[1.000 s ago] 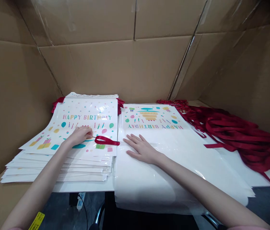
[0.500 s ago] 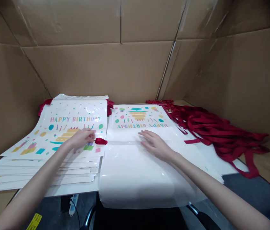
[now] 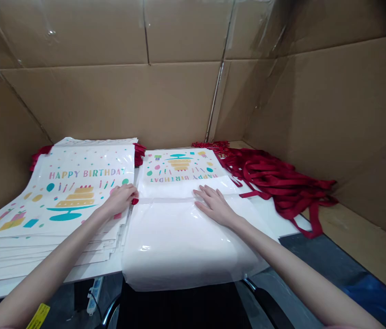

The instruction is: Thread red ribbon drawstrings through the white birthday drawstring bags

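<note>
A glossy white sheet (image 3: 186, 246) lies face down in front of me, its near part curving over the table edge. Across it runs a folded band, and a dark red ribbon end (image 3: 134, 201) pokes out at the band's left edge. My left hand (image 3: 123, 199) pinches that ribbon end, fingers curled. Flat on the sheet, my right hand (image 3: 215, 204) rests with its fingers spread. Behind the sheet, an upside-down "Happy Birthday" print (image 3: 179, 167) with a cake shows.
On the left is a stack of printed birthday sheets (image 3: 76, 176), with red ribbon at its far corners. A heap of dark red ribbons (image 3: 268, 178) lies at the right. Cardboard walls (image 3: 110, 100) enclose the table; a black chair (image 3: 182, 308) stands below its front edge.
My left hand has closed on the ribbon end, which earlier stuck out farther in plain sight. The right hand stays spread on the sheet. The view has shifted to the right.
</note>
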Motion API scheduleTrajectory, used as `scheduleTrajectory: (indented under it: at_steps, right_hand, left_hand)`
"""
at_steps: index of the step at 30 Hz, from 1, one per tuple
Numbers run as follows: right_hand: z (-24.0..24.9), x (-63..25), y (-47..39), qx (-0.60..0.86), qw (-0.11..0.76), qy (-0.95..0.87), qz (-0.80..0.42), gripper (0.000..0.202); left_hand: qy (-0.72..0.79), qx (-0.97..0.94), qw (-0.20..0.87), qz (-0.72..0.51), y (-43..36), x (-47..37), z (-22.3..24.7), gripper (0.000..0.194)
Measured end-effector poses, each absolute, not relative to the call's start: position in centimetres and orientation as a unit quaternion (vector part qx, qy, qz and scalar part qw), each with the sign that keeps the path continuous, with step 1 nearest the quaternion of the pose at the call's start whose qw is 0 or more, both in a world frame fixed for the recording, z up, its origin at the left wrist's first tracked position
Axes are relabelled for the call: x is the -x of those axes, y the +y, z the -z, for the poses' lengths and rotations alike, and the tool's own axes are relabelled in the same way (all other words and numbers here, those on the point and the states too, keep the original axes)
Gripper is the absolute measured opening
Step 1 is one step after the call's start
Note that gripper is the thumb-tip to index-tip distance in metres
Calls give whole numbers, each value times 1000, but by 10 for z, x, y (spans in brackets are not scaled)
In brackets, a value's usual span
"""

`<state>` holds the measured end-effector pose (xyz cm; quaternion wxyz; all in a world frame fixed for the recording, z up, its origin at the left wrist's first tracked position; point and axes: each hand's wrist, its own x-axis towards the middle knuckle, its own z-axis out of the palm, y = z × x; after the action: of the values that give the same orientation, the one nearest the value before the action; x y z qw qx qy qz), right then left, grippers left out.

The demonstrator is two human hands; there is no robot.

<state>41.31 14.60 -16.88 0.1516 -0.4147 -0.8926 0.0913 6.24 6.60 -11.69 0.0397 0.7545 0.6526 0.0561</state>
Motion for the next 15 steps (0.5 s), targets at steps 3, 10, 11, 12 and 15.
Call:
scheduleTrajectory:
  at_steps: [3, 10, 11, 12, 15]
  right_hand:
    - [163, -452, 160, 453, 253, -852, -69, 38]
    - [172, -548, 201, 599, 218, -762, -113, 27]
    - [174, -551, 204, 603, 213, -756, -140, 27]
    - [176, -552, 206, 602, 214, -751, -165, 27]
    - [178, -548, 212, 578, 233, -749, -224, 28]
  left_hand:
    - [638, -761, 36, -114, 61, -71, 115, 27]
    - [565, -818, 65, -82, 54, -89, 133, 43]
    - [568, -817, 63, -78, 54, -89, 135, 43]
    - [570, -816, 61, -74, 55, -89, 136, 43]
    - [571, -816, 60, -64, 56, -89, 135, 43]
